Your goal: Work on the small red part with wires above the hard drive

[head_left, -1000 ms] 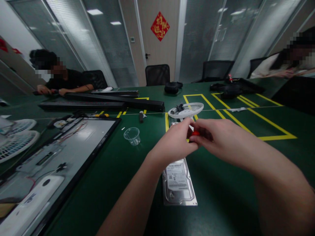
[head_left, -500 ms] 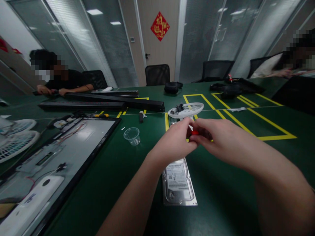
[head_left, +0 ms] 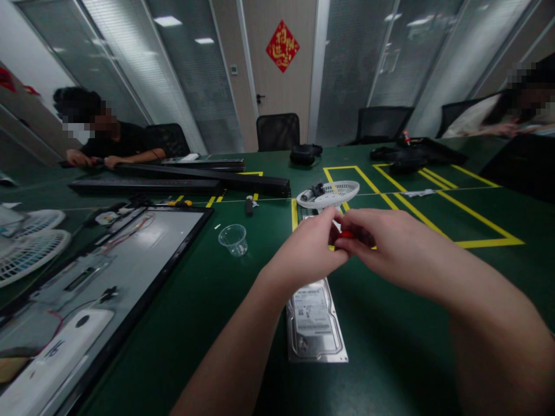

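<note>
In front of me, both hands come together above the far end of a silver hard drive [head_left: 315, 332], which lies label up on the green table. My right hand [head_left: 384, 234] is closed, its thumb and fingers pinching a small red object [head_left: 346, 234] that is mostly covered. My left hand [head_left: 310, 245] meets it with bent, closed fingers; what they grip is hidden behind the hand. Just beyond the hands sits a white slotted fan-shaped dish [head_left: 342, 189] with small dark parts in it. A clear plastic cup [head_left: 234, 240] stands to the left.
A flat display panel [head_left: 143, 254] with exposed wiring fills the left side, beside white fan grilles [head_left: 37, 254]. Long black bars [head_left: 255, 182] lie farther back. Yellow tape [head_left: 481, 242] marks the table at right. One person sits at far left, another at far right.
Both hands stay nearly in place. The red object has shifted slightly to the right between the fingers.
</note>
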Tool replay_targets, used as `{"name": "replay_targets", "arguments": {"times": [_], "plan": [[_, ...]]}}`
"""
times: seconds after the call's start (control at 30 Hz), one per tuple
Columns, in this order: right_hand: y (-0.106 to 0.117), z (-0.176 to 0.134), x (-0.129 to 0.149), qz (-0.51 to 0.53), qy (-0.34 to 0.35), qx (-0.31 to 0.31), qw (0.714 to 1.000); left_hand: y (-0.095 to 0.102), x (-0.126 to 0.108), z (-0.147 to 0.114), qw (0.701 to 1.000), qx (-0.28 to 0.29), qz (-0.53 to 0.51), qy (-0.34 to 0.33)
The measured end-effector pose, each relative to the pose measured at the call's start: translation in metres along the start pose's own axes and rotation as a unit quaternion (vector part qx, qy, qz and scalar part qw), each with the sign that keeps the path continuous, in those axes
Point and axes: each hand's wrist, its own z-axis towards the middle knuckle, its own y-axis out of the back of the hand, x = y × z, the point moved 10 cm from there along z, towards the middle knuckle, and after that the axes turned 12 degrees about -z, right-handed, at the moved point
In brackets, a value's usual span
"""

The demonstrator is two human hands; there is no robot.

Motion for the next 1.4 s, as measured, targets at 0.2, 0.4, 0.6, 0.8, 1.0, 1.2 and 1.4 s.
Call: {"name": "replay_targets", "arguments": {"times": [0.2, 0.4, 0.6, 0.8, 1.0, 1.2, 1.4], "plan": [[0.006, 0.000, 0.011, 0.020, 0.038, -0.014, 0.999, 0.001, -0.002, -0.001, 1.000, -0.002, 0.012, 0.010], [0.002, 0.001, 0.003, -0.008, 0.009, -0.005, 1.000, 0.001, -0.002, 0.000, 1.000, -0.001, -0.021, 0.001], [0.003, -0.001, 0.005, 0.010, 0.018, -0.010, 1.000, 0.000, -0.001, -0.001, 1.000, 0.002, 0.001, 0.001], [0.000, 0.000, 0.007, 0.015, 0.028, -0.002, 0.999, 0.000, 0.000, 0.000, 1.000, -0.002, -0.007, -0.006], [-0.002, 0.000, -0.001, -0.006, -0.011, 0.008, 1.000, -0.002, 0.002, -0.001, 1.000, 0.011, -0.010, 0.006], [0.005, 0.000, 0.012, 0.035, 0.048, -0.020, 0.998, 0.000, -0.002, -0.001, 1.000, 0.002, 0.001, -0.001], [0.000, 0.000, -0.001, -0.014, -0.008, 0.000, 1.000, -0.002, 0.002, 0.000, 1.000, 0.011, -0.018, 0.011]]}}
